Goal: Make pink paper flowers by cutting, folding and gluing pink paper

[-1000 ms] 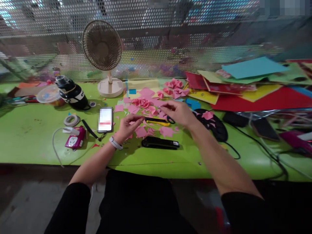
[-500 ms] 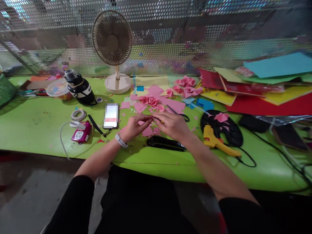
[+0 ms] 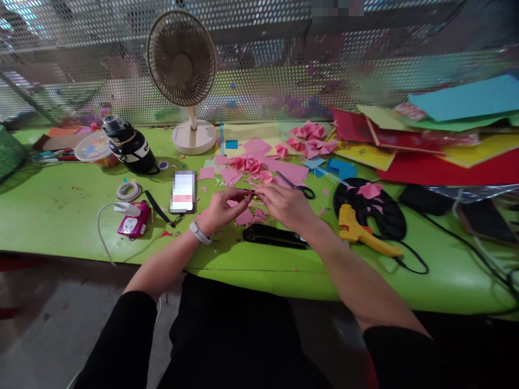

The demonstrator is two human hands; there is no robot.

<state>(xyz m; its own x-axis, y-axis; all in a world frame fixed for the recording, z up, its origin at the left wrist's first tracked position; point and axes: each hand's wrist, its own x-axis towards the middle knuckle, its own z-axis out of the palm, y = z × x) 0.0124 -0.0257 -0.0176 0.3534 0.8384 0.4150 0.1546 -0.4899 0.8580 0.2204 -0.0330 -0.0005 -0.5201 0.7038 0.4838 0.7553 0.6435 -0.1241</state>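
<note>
My left hand point(image 3: 222, 209), with a pale band on its wrist, has its thumb and fingers pinched together. Facing it, my right hand point(image 3: 287, 206) is closed too, fingertips almost meeting the left ones. Between them is something tiny with red and yellow specks, mostly covered by the fingers. Pink paper scraps point(image 3: 244, 217) lie under the hands. Nearer my body is a long black tool, apparently a stapler point(image 3: 271, 236). Just beyond the right hand rest scissors point(image 3: 307, 191). Folded pink paper flowers point(image 3: 248, 164) are heaped behind the hands.
To the right, a yellow glue gun point(image 3: 360, 233) leans on a black pad point(image 3: 389, 224). Coloured sheets point(image 3: 438, 167) pile up behind it. A fan point(image 3: 194, 136), black bottle point(image 3: 132, 148), phone point(image 3: 183, 193), tape roll point(image 3: 128, 190) and purple power adapter point(image 3: 135, 221) stand left.
The view has shifted slightly. Both hands stay pinched together in the same place, and a little more yellow and red shows between the fingertips.
</note>
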